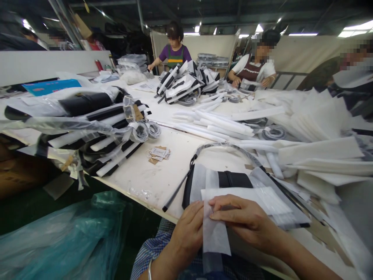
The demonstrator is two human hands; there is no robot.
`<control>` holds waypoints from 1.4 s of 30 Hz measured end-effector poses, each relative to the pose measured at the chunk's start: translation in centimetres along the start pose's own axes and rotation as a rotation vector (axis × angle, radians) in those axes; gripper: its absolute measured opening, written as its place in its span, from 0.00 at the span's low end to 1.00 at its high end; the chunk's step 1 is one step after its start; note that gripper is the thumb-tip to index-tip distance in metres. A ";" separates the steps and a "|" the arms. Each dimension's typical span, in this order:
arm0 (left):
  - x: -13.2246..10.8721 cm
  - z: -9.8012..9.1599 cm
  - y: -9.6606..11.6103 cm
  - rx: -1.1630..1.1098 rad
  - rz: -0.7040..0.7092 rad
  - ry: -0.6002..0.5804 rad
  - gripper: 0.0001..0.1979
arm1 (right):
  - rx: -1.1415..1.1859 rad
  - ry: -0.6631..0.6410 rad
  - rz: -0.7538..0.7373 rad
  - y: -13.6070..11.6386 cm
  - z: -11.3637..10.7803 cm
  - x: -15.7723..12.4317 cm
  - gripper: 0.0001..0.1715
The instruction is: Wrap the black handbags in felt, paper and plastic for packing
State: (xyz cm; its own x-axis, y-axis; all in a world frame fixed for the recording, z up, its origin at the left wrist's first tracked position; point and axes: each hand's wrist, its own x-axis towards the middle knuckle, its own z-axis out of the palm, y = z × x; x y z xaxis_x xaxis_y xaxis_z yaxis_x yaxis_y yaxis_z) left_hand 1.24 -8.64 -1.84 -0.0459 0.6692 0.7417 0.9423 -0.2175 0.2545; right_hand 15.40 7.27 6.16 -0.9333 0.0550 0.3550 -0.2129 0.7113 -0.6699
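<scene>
White tabletop [176, 167], part-wrapped black bag [234, 179]

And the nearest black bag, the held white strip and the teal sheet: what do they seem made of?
Black bag: probably leather or imitation, by its smooth sheen. White strip: perhaps thin foam or nonwoven; matte, cloudy surface. Teal sheet: likely glossy plastic film, wrinkled and see-through.
</scene>
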 end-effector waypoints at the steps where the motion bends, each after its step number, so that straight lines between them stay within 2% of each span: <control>1: -0.2 0.0 -0.1 -0.020 0.000 -0.012 0.17 | -0.005 0.001 0.009 -0.1 0.0 0.0 0.17; 5: -0.8 0.0 -0.3 -0.103 -0.058 0.008 0.17 | -0.013 0.001 0.015 -0.7 -0.1 0.2 0.15; 10: -1.1 0.1 -0.5 -0.077 -0.105 0.022 0.23 | -0.069 -0.040 -0.095 -1.2 0.1 0.6 0.19; 12: -1.1 0.0 -0.5 -0.059 -0.075 -0.003 0.25 | -0.099 -0.055 -0.133 -1.4 0.2 0.4 0.19; 16: -1.1 -0.2 -0.6 -0.060 -0.039 -0.098 0.24 | -0.072 -0.099 -0.155 -1.8 -0.3 -0.5 0.10; 17: -1.0 -0.3 -0.6 -0.061 -0.035 -0.105 0.23 | -0.055 -0.071 -0.151 -1.8 -0.6 -0.6 0.09; 19: -1.0 -0.3 -0.6 -0.053 -0.025 -0.089 0.21 | -0.069 0.081 -0.087 -1.5 -1.3 -0.6 0.12; 21: -0.8 -0.1 -0.6 -0.040 -0.011 -0.053 0.19 | -0.206 0.277 0.054 -0.4 -2.2 0.1 0.14; 23: -0.7 0.1 -0.6 -0.031 -0.003 -0.014 0.18 | -0.406 0.335 0.175 1.5 -3.1 1.4 0.11; 24: -0.6 0.2 -0.6 -0.030 -0.001 0.000 0.18 | -0.491 0.288 0.210 2.6 -3.4 2.1 0.11; 26: -0.6 0.3 -0.6 -0.036 0.008 0.022 0.17 | -0.572 0.076 0.244 4.9 -3.8 3.5 0.16; 28: -0.6 0.5 -0.8 -0.047 0.024 0.034 0.15 | -0.561 -0.138 0.261 6.6 -3.7 4.7 0.18; 30: -0.7 0.6 -1.0 -0.056 0.039 0.045 0.14 | -0.512 -0.252 0.253 7.6 -3.3 5.6 0.18; 36: -0.4 0.7 -1.2 -0.028 0.041 0.085 0.14 | -0.406 -0.280 0.176 8.9 -1.3 7.9 0.18; 42: 0.1 0.6 -0.9 -0.049 -0.009 0.081 0.14 | -0.392 -0.163 0.183 9.3 -1.5 8.1 0.16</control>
State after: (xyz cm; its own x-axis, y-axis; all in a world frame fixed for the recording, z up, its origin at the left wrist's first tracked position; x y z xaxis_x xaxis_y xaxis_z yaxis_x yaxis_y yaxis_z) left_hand 0.62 -7.89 -2.36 -0.0831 0.6121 0.7864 0.9245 -0.2472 0.2901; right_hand 6.31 15.35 3.77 -0.9853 0.1161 0.1253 0.0562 0.9130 -0.4041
